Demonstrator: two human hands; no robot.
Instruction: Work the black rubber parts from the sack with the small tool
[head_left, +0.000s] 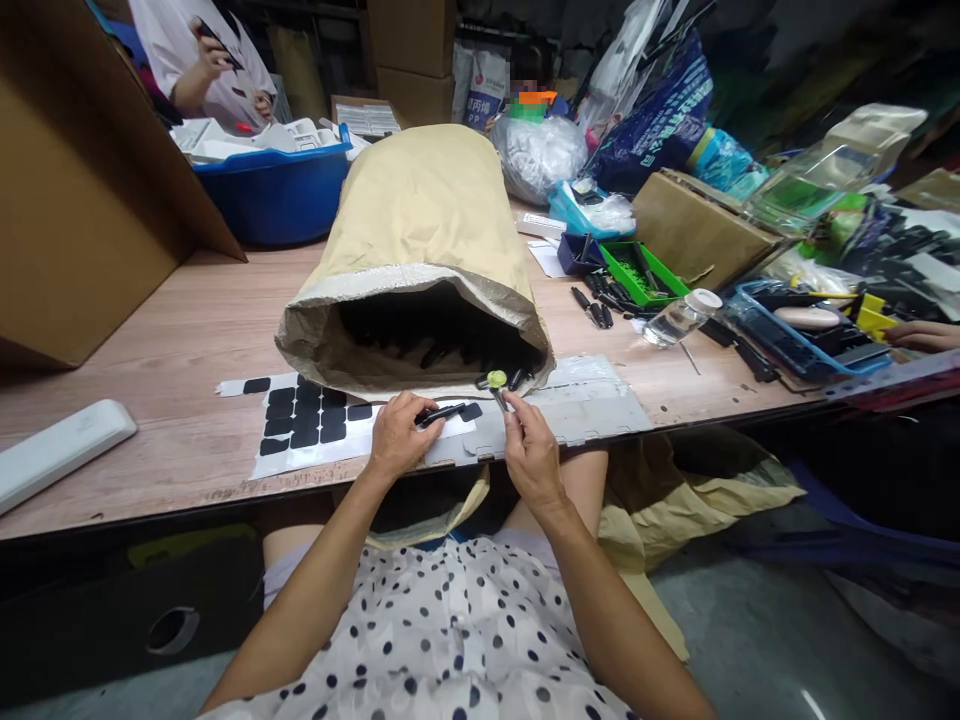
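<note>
My left hand (396,436) is closed around a slim black plastic part (442,413) at the table's front edge. My right hand (529,450) pinches a small tool or pin with a round yellow-green head (496,380) just beside that part. Both hands rest over white backing sheets; the left sheet (307,420) carries several black square pads. Right behind the hands lies a big tan paper sack (420,230) on its side, its mouth open toward me and full of black parts.
A brown cardboard box (82,180) stands at the left and a white bar (60,450) lies near the front left. A blue tub (277,190) sits behind, where another person handles parts. A green tray (641,272), clear bottle (681,318) and blue tray (795,335) crowd the right.
</note>
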